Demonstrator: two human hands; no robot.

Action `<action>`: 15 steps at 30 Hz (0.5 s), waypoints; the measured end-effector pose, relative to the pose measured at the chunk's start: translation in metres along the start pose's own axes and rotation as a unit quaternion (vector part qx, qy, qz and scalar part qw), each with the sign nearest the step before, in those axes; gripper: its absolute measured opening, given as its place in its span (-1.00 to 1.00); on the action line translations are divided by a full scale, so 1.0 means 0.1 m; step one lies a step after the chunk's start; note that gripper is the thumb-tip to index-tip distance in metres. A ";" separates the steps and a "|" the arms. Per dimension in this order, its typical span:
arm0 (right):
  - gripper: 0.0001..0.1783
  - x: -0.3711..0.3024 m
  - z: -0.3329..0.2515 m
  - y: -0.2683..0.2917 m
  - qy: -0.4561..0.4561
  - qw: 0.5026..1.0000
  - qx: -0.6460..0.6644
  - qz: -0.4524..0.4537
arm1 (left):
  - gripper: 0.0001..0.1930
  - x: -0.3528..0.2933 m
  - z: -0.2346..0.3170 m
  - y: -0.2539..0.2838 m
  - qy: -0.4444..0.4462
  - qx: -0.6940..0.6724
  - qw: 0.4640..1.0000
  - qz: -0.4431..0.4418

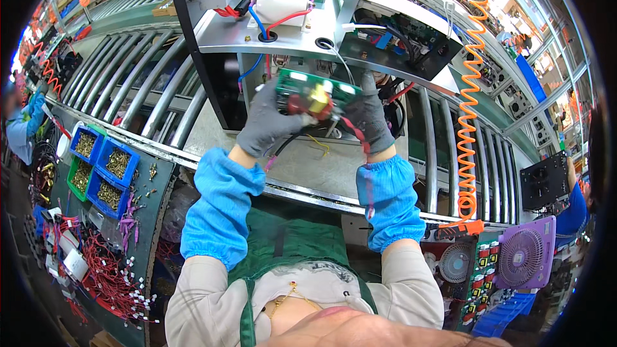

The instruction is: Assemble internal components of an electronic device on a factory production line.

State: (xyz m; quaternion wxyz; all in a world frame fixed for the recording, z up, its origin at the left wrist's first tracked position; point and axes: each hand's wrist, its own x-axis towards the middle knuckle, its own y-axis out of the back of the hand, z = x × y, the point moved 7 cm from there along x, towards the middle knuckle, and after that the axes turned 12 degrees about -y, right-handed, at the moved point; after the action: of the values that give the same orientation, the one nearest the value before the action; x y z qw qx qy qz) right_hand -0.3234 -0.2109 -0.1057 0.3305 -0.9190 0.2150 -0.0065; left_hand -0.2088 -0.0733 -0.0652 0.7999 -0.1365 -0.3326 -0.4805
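- Roller conveyor (122, 80) crosses the head view from left to right, with metal rollers on both sides of a pale work surface (244, 157).
- A metal chassis (222, 42) with a black side panel stands at the far side of this surface, a white cylindrical part (283, 3) and red and blue leads on its upper shelf.
- Circuit board (302, 85), green, with a yellow component and dark red parts, is held up between the hands, in front of the chassis; contact with the chassis cannot be told.
- Left hand (265, 123), grey-gloved, pinches the board's left end, thumb toward the viewer.
- Right hand (373, 120), also gloved, is closed about the right end; exact finger placement is blurred. Hands are apart from each other.
- Red twisted leads (355, 132) hang from the board by the right hand and run down over the right blue sleeve (392, 202).
- Yellow wire (319, 144) lies on the work surface below the board.
- Left side: blue bins (130, 177) and a green bin (72, 186) hold screws; red wire bundles (112, 273) lie nearer.
- Right side: orange coiled hose (472, 90), orange-handled tool (464, 228), purple fan (524, 254).
- Co-worker's blue sleeve (569, 215) shows at far right, beside a black panel (543, 183).
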 end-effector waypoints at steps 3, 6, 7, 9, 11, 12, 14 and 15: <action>-0.34 0.01 -0.06 -0.06 0.054 0.996 -0.071 0.029 | -0.39 -0.15 -0.36 0.08 0.044 -0.038 0.998 0.034; -0.63 -0.08 -0.12 -0.31 0.048 0.997 -0.045 0.045 | -0.40 -0.13 -0.24 0.05 0.044 -0.016 0.998 0.037; -0.64 -0.08 -0.19 -0.30 0.096 0.983 -0.147 0.053 | -0.40 -0.10 -0.21 0.02 0.072 -0.062 0.994 0.047; -0.65 -0.08 -0.23 -0.33 0.087 0.991 -0.074 0.064 | -0.40 -0.08 -0.29 0.10 0.060 0.011 0.997 0.046; -0.65 -0.05 -0.22 -0.32 0.094 0.984 -0.132 0.076 | -0.40 -0.11 -0.30 0.14 0.044 0.063 0.997 0.030; -0.65 -0.05 -0.23 -0.34 0.102 0.973 -0.189 0.086 | -0.40 -0.10 -0.27 0.14 0.027 0.116 0.993 0.014; -0.62 -0.04 -0.18 -0.25 0.072 0.987 -0.062 0.128 | -0.41 -0.11 -0.23 0.15 0.016 0.124 0.992 0.018; -0.61 -0.02 -0.17 -0.24 0.081 0.987 -0.054 0.130 | -0.42 -0.13 -0.26 0.18 0.032 0.079 0.996 0.037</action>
State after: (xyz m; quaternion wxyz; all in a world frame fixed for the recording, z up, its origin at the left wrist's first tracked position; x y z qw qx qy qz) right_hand -0.3187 -0.2042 -0.0777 0.2601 -0.8962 0.3584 -0.0261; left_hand -0.1865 -0.0695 -0.0910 0.8357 -0.0696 -0.3389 -0.4265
